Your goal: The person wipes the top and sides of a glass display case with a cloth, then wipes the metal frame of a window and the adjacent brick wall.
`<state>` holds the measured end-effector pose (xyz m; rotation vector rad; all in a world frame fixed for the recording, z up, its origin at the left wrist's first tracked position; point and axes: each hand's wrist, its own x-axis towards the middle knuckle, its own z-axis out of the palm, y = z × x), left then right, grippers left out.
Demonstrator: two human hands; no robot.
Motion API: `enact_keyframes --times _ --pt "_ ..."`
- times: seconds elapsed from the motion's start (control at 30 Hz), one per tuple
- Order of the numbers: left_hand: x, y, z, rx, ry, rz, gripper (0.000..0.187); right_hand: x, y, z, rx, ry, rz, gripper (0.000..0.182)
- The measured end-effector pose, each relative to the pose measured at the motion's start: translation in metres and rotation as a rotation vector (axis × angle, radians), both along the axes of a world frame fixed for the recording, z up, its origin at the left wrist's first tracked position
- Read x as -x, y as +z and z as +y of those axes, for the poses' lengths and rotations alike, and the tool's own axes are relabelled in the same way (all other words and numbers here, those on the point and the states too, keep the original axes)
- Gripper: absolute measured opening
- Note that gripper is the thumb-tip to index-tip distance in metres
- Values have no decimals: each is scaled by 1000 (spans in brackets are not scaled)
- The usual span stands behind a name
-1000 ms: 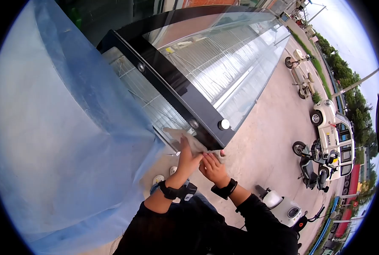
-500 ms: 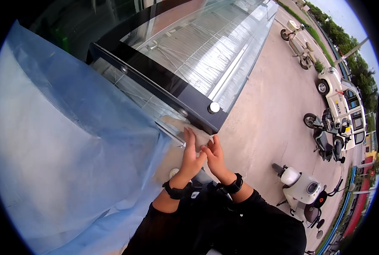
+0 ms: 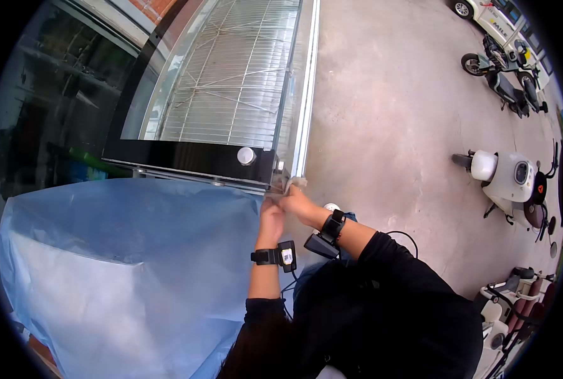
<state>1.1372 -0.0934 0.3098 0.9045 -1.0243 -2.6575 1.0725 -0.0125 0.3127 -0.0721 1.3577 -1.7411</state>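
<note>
A glass display case (image 3: pixel 221 82) with wire shelves and a black frame stretches away in front of me. My right hand (image 3: pixel 299 205) is closed on a crumpled beige cloth (image 3: pixel 296 182) at the case's near right corner. Beside it, my left hand (image 3: pixel 270 221) reaches up to the same corner, its fingertips largely hidden by the case edge and the right hand. A round silver knob (image 3: pixel 246 156) sits on the black panel just above the hands. Both wrists wear black straps with small devices.
Blue sheeting (image 3: pixel 123 234) covers a bulky object to my left, against the case's near side. On the concrete ground (image 3: pixel 382 126) to the right stand a white scooter (image 3: pixel 509 174), a dark scooter (image 3: pixel 505 88) and a white vehicle (image 3: pixel 493 22). A dark window (image 3: pixel 60 95) lies beyond the case.
My view has turned, and the case now runs more straight ahead. Both hands have shifted round the corner with the cloth, the right hand now on its right side.
</note>
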Motion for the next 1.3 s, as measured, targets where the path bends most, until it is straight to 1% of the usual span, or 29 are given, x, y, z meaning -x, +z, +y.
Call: enact_keyframes --times 0.03,0.1,0.13,0.17,0.2,0.23,0.3,0.33,0.4,0.43,0.5,0.53,0.6,0.63,0.67,0.7,0.73,0.77,0.83,0.9,0.93,1.03,1.1,1.13,1.17,1.2,1.23,1.27,1.3 --pt "-8 23 0 29 -37 102 26 -6 12 3 35 -43 56 55" --pt "-17 65 5 115 -60 239 45 -13 60 14 156 -130 -45 57" --pt "-18 75 6 121 -76 227 45 -16 71 16 193 -159 -32 58" --pt "-18 83 7 134 -90 247 52 -18 75 17 230 -189 -17 58" --pt "-17 86 8 145 -107 269 60 -19 68 10 150 -198 141 56" --pt "-17 85 9 148 -125 262 60 -18 63 7 155 -216 134 56" --pt "-13 78 12 212 -116 248 62 -11 56 5 240 -253 -60 42" --pt "-13 68 10 213 -126 243 62 -7 47 4 206 -236 -106 36" --pt "-18 28 -5 -52 -72 107 57 -2 29 1 117 -226 -129 38" --pt "-16 10 -12 -47 -87 105 57 2 14 -2 24 -216 -140 40" --pt "-17 -33 -29 -208 -173 55 55 -3 -52 -18 61 -316 -86 36" --pt "-22 -71 -48 -301 -282 155 53 -1 -78 -19 131 -259 -213 33" --pt "-18 -80 -48 -326 -274 64 54 4 -90 -15 220 -159 -442 28" --pt "-13 -79 -47 -349 -260 -11 54 2 -94 -18 225 -162 -443 28" --pt "-10 -77 -44 -383 -115 -108 51 1 -96 -20 176 -193 -438 28" --pt "-8 -67 -39 -381 -126 -110 51 1 -100 -22 125 -228 -432 28" --pt "-9 -54 -33 -362 -98 -48 57 2 -85 -18 211 -223 -475 38" --pt "-12 -41 -28 -346 -67 12 65 -3 -71 -12 211 -232 -478 38" --pt "-20 17 -16 -288 -40 107 75 -8 14 18 371 -210 -216 61" --pt "-25 67 -10 -315 44 156 82 -19 50 20 381 -248 10 81" --pt "-25 81 -7 -312 47 146 82 -23 55 18 520 -253 41 85" --pt "-18 94 -8 -172 14 197 83 -24 49 11 469 -291 186 85" --pt "-19 82 -6 -109 10 221 84 -18 47 13 468 -340 121 83" --pt "-18 77 -2 -94 21 202 78 -10 45 15 392 -300 9 81" --pt "-19 66 -2 -93 22 193 78 -7 42 16 316 -257 -104 79" --pt "-21 49 -5 -76 36 130 71 -10 22 6 261 -293 40 72" --pt "-20 30 -11 -60 44 71 65 -10 7 1 261 -302 36 72" --pt "-22 9 -19 -81 -3 63 51 -8 -5 -3 203 -317 34 62" --pt "-21 -9 -24 -86 -13 56 51 -7 -19 -6 142 -330 29 52"
